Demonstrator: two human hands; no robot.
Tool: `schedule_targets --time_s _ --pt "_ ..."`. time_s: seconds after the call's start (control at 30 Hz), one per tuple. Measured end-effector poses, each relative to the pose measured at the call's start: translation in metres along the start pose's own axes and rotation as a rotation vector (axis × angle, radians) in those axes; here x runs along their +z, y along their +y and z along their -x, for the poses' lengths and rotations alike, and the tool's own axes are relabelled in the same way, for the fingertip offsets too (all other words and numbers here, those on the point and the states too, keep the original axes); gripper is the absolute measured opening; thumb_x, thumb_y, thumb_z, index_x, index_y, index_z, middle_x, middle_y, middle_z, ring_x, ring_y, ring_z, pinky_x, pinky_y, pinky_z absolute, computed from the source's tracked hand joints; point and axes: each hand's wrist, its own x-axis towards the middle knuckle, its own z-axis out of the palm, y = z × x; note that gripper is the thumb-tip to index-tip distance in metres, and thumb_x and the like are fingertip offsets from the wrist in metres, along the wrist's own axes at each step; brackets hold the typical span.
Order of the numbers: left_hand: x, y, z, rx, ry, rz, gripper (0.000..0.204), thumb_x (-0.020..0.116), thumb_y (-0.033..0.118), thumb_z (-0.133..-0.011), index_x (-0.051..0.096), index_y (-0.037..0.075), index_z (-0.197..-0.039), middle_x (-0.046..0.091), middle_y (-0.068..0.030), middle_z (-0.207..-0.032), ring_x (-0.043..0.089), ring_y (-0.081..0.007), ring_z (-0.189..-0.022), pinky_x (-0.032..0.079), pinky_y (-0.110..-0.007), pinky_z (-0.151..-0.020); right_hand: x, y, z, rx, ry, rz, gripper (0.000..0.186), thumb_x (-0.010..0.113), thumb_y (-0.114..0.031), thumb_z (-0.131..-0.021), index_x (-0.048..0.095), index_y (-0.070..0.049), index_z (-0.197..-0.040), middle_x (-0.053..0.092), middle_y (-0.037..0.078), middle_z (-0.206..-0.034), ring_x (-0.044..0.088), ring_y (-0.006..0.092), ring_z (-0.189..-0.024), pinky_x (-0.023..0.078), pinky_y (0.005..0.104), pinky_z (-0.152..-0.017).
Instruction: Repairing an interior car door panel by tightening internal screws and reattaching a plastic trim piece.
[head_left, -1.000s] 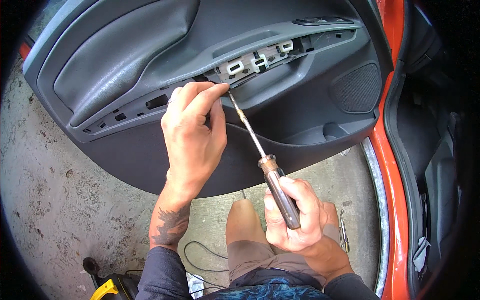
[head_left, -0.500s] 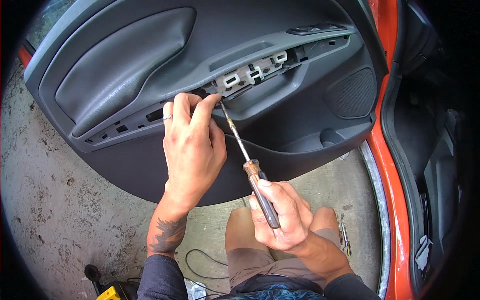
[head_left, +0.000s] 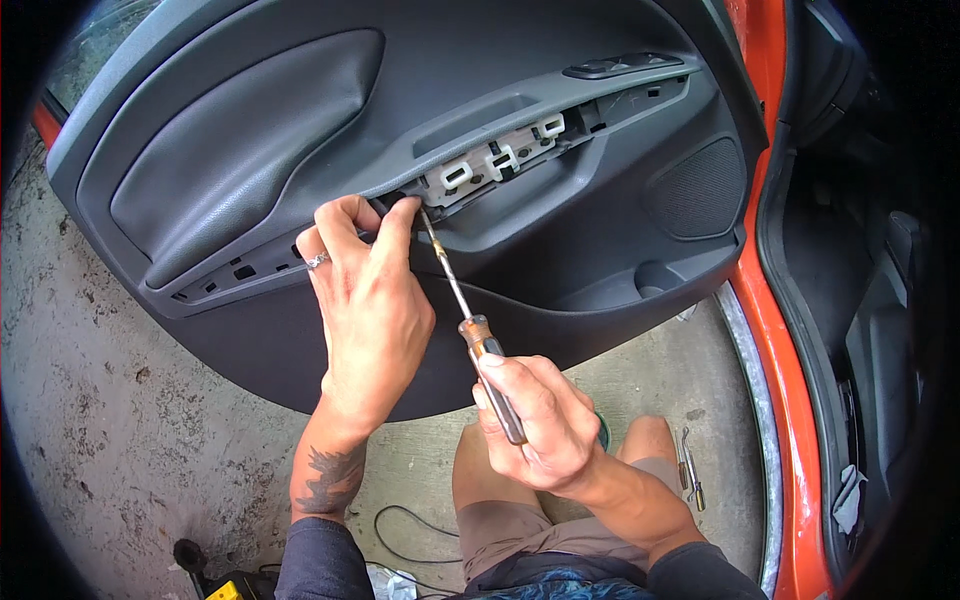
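Note:
My right hand [head_left: 545, 425] grips the brown handle of a screwdriver [head_left: 453, 278]. Its slim metal shaft slants up and left, with the tip inside a long slot in the grey car door panel [head_left: 590, 235]. Beside the tip, my left hand [head_left: 370, 300] has thumb and fingers bent together at the edge of the slot; what they pinch, if anything, is hidden. To the right of the tip, a pale bracket [head_left: 475, 175] with several white loops shows inside the slot. A ring sits on one left finger.
The orange door frame [head_left: 785, 400] stands to the right. Slim metal tools [head_left: 693, 475] lie on the concrete floor [head_left: 130, 430] by my right knee. A black cable [head_left: 400, 510] curls near my left leg, and a yellow-and-black item [head_left: 225, 590] is at the bottom left.
Both hands and the screwdriver have shifted slightly left. The tip has also moved a little left along the slot, while both grips look much the same.

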Motion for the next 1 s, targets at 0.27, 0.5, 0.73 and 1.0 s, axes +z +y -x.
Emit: schedule_targets --time_s 0.27,0.5,0.73,1.0 --pt "-0.002 0.005 -0.004 -0.027 -0.045 -0.202 0.051 0.052 -0.009 -0.067 0.065 0.005 -0.115 0.039 -0.0168 -0.113 0.039 -0.0331 -0.105 0.036 -0.045 -0.095 0.005 0.002 -0.002 -0.013 0.040 0.021 0.046 0.069 0.013 -0.075 0.055 0.012 -0.119 0.065 0.021 -0.090 0.066 0.0278 -0.071 0.055 0.0323 -0.059" --pt "-0.004 0.004 -0.007 -0.005 -0.020 -0.158 0.048 0.054 -0.007 -0.068 0.064 0.002 -0.114 0.040 -0.0168 -0.111 0.040 -0.0336 -0.104 0.038 -0.044 -0.094 -0.010 -0.006 0.005 0.020 0.028 0.003 0.039 0.068 0.010 -0.078 0.056 0.014 -0.114 0.066 0.022 -0.085 0.066 0.0268 -0.066 0.054 0.0318 -0.056" --pt "-0.003 0.001 -0.007 0.017 -0.018 -0.170 0.047 0.057 -0.007 -0.066 0.063 0.001 -0.112 0.041 -0.0170 -0.111 0.042 -0.0341 -0.104 0.040 -0.044 -0.092 -0.027 -0.021 0.027 0.067 0.001 -0.035 0.050 0.070 0.011 -0.073 0.054 0.010 -0.120 0.064 0.017 -0.084 0.064 0.0237 -0.063 0.051 0.0304 -0.051" --pt "-0.001 -0.003 -0.005 0.080 0.033 -0.159 0.049 0.056 -0.007 -0.068 0.064 0.003 -0.115 0.045 -0.0160 -0.107 0.044 -0.0331 -0.101 0.039 -0.041 -0.092 -0.056 -0.029 0.064 0.167 -0.114 -0.076 0.036 0.071 -0.001 -0.077 0.058 0.009 -0.109 0.068 0.017 -0.076 0.065 0.0227 -0.057 0.053 0.0321 -0.050"
